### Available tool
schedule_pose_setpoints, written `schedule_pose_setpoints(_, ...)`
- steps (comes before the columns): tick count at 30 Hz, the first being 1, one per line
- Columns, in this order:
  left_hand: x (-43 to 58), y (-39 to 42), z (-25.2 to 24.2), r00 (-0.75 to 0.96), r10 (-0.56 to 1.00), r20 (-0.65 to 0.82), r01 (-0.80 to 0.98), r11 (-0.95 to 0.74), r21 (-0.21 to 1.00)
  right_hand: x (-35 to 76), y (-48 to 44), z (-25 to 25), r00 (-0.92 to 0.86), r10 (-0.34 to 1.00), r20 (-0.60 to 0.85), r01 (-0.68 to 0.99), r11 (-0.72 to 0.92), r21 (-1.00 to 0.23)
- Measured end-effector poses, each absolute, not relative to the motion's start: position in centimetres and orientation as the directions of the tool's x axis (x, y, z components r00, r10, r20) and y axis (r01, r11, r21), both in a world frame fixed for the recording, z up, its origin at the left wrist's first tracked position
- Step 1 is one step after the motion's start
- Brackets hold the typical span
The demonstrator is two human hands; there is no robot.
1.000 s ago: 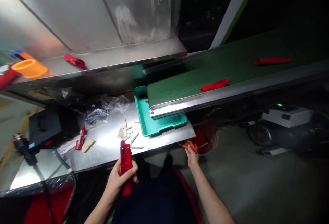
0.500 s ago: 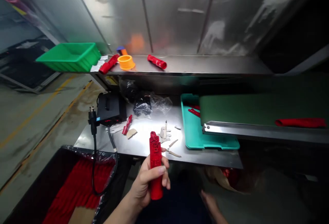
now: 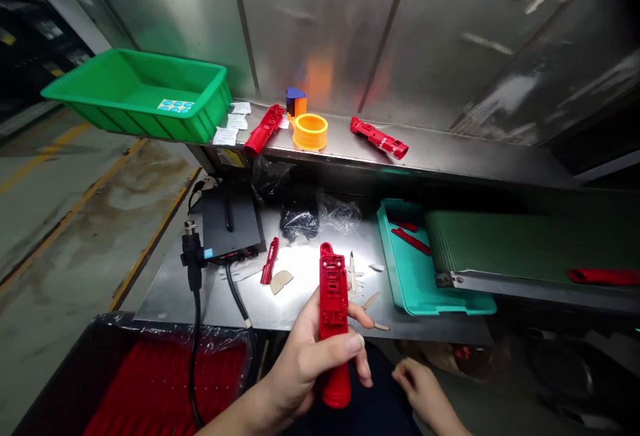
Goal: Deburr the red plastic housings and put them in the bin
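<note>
Since the earlier view the head has turned a little left and the red housing has risen higher over the bench, with the other hand now fully in sight. A ribbed steel wall backs a long steel shelf [image 3: 450,156], and a steel bench [image 3: 200,303] lies below it. To the right runs a green conveyor belt [image 3: 520,243], its end over a teal tray [image 3: 415,278]. A green plastic crate [image 3: 125,99] sits at the shelf's left end. On the bench are a black box [image 3: 231,223] and a crumpled clear bag [image 3: 300,216].

The left hand [image 3: 305,356] is closed around a red plastic housing [image 3: 333,309], thumb across its front, holding it upright just above the bench's near edge. The right hand [image 3: 420,389] hangs loosely open and apart, holding nothing that shows. Between them and the tray lies a small pale blade [image 3: 353,273], perhaps a craft knife.

The housing looks light, stiff and hollow. Its glossy skin may slip, and its thin open ribs look the weakest part, so the rounded lower end seems the safer hold.
</note>
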State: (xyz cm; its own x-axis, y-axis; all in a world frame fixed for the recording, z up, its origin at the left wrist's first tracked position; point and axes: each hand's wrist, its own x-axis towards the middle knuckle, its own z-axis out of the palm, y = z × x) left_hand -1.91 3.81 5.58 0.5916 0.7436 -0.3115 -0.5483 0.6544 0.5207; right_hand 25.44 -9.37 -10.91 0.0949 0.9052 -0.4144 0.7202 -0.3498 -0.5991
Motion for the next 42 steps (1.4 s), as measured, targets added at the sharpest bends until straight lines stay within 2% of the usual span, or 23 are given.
schedule_pose_setpoints(6, -2.2, 3.8, 6.1, 0.637, 0.723, -0.268, -0.553, 0.671, 0.495, 22.2, -2.1, -3.2, -0.047, 0.992, -0.118, 0.584, -0.069, -0.809)
schedule_pose_setpoints(9, -1.8, 3.4, 6.5, 0.625, 0.751, -0.211, -0.599, 0.635, 0.487, 20.1, 0.3, 0.2, -0.104, 0.993, 0.061, 0.472, 0.103, -0.876)
schedule_pose_setpoints(11, -1.4, 3.2, 7.1, 0.613, 0.769, -0.181, -0.628, 0.613, 0.48, 19.1, 1.1, 1.9, -0.075, 0.977, 0.199, 0.386, 0.212, -0.898)
schedule_pose_setpoints(13, -1.0, 3.1, 7.7, 0.584, 0.793, -0.173, -0.649, 0.585, 0.487, 18.6, 1.4, 3.3, -0.006, 0.952, 0.306, 0.317, 0.292, -0.903)
schedule_pose_setpoints(17, 0.2, 3.2, 8.9, 0.466, 0.854, -0.23, -0.679, 0.513, 0.526, 18.3, 1.2, 5.1, 0.074, 0.904, 0.422, 0.259, 0.391, -0.883)
schedule_pose_setpoints(23, 2.4, 3.9, 9.5, 0.246, 0.935, -0.255, -0.741, 0.351, 0.573, 18.4, 1.4, 5.5, 0.049, 0.761, 0.646, 0.421, 0.571, -0.705)
schedule_pose_setpoints(26, 3.3, 4.2, 9.5, 0.156, 0.955, -0.254, -0.752, 0.281, 0.596, 18.8, 2.0, 5.3, -0.023, 0.758, 0.652, 0.463, 0.586, -0.665)
schedule_pose_setpoints(30, 4.3, 4.7, 9.8, 0.17, 0.951, -0.257, -0.768, 0.291, 0.57, 19.3, 2.2, 4.9, -0.099, 0.804, 0.586, 0.449, 0.562, -0.695)
schedule_pose_setpoints(34, 5.0, 5.2, 10.2, 0.177, 0.956, -0.232, -0.795, 0.278, 0.539, 19.3, 1.8, 4.4, 0.016, 0.829, 0.559, 0.423, 0.501, -0.755)
schedule_pose_setpoints(39, 5.2, 5.8, 10.4, 0.189, 0.964, -0.189, -0.783, 0.264, 0.563, 19.5, 1.6, 4.2, 0.09, 0.847, 0.524, 0.361, 0.463, -0.81)
schedule_pose_setpoints(42, 5.1, 6.1, 10.5, 0.158, 0.967, -0.199, -0.773, 0.246, 0.584, 19.6, 1.7, 4.8, 0.137, 0.899, 0.417, 0.234, 0.38, -0.895)
